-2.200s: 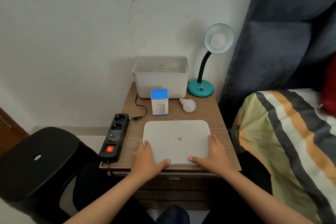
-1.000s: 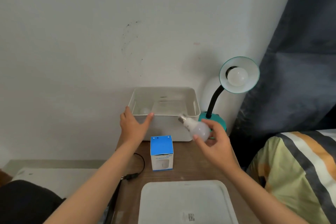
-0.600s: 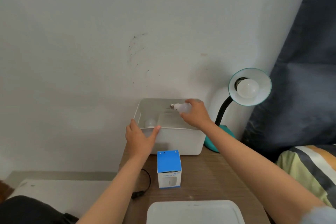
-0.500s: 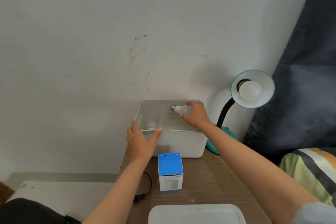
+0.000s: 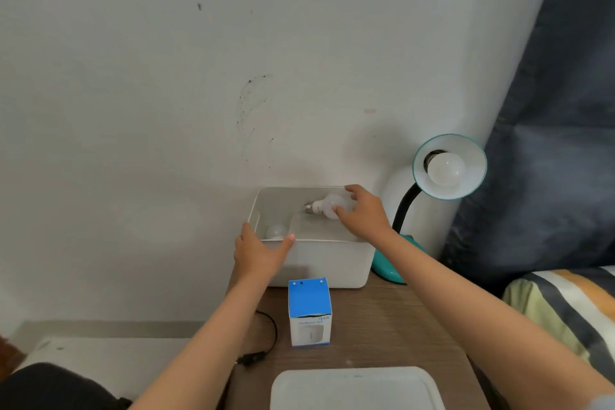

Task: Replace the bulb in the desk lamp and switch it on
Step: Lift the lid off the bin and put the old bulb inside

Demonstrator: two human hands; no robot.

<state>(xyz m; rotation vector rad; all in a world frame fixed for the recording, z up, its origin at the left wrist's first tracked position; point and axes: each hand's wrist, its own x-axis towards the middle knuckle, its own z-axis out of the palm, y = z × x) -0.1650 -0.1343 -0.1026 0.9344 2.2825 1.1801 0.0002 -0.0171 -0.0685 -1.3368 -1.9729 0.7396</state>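
My right hand (image 5: 364,213) holds a white bulb (image 5: 327,206) sideways, screw base pointing left, over the inside of a white plastic bin (image 5: 329,260). My left hand (image 5: 258,251) grips the bin's front left rim. A second white bulb (image 5: 276,231) lies in the bin's left corner. To the right of the bin stands the teal desk lamp (image 5: 449,166); its black neck curves up and a white, unlit bulb (image 5: 446,170) sits in the shade. A blue and white bulb box (image 5: 309,309) stands upright on the wooden table in front of the bin.
A white lid (image 5: 356,388) lies at the table's (image 5: 382,323) near edge. A black cable (image 5: 263,339) curls left of the box. A striped bed cover (image 5: 565,296) is on the right, a dark curtain (image 5: 549,143) behind the lamp, the wall close behind the bin.
My hands left the white lid. My right hand picked up the loose bulb from the table and carried it over into the bin, while my left hand took hold of the bin's rim.
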